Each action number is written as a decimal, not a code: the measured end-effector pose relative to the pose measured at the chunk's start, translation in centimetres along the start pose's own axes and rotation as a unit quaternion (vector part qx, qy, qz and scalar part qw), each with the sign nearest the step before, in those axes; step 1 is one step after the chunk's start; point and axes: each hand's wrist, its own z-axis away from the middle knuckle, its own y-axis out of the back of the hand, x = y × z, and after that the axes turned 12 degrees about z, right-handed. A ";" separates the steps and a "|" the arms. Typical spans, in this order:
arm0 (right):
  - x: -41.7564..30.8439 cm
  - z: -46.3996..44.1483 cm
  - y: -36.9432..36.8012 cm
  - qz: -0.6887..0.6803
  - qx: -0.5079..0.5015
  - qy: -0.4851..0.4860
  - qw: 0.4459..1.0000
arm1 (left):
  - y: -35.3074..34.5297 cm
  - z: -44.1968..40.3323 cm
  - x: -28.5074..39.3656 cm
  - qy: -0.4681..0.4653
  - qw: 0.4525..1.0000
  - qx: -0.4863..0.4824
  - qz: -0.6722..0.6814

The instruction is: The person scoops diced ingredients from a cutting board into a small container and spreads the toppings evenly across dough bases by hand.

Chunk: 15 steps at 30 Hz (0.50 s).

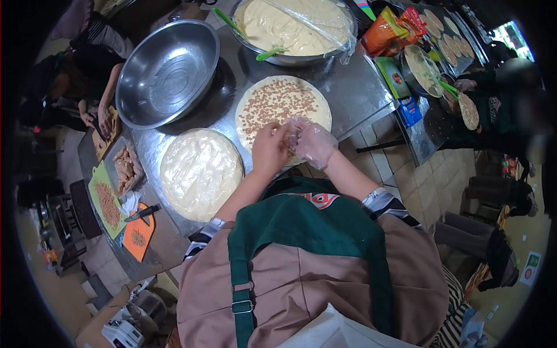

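– Hands?
– Left hand (270,149), right hand (307,138) curled together; grip unclear; over the crumb-topped cream round (283,100) on the steel table (366,97)
– Risk?
– Loose plastic glove (323,153) might drag across its surface; smearing it

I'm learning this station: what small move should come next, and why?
Perhaps scatter chopped pieces along the right edge of the round base: they cover its middle, but that margin looks bare, and the left hand and gloved right hand are over its near side.

A busy kitchen here: metal table (358,101) under the fingers (279,136), big bowl of creamy mixture (307,60) beyond them, orange chopping board (146,225) off to their left
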 end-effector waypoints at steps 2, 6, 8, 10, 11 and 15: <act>0.2 -0.7 -0.2 0.014 0.034 -0.007 0.999 | -1.2 -1.0 0.6 -0.037 0.998 -0.023 -0.055; -0.4 -0.8 0.4 0.016 0.027 -0.003 1.000 | -2.3 -1.5 0.6 -0.015 0.999 -0.022 -0.043; -1.4 -0.4 0.6 -0.003 0.005 -0.014 1.000 | -2.6 -1.6 -0.1 0.028 1.000 0.011 0.003; -2.0 -0.4 1.7 -0.023 -0.015 -0.026 0.999 | -2.6 -1.5 -0.5 0.305 0.882 -0.016 0.359; -2.0 -1.0 3.0 -0.037 -0.035 -0.045 0.998 | -2.7 -1.3 -0.8 0.307 0.881 -0.014 0.359; -3.3 -0.3 5.8 -0.122 -0.091 -0.120 0.981 | -2.3 -0.4 -1.1 0.376 0.757 0.009 0.534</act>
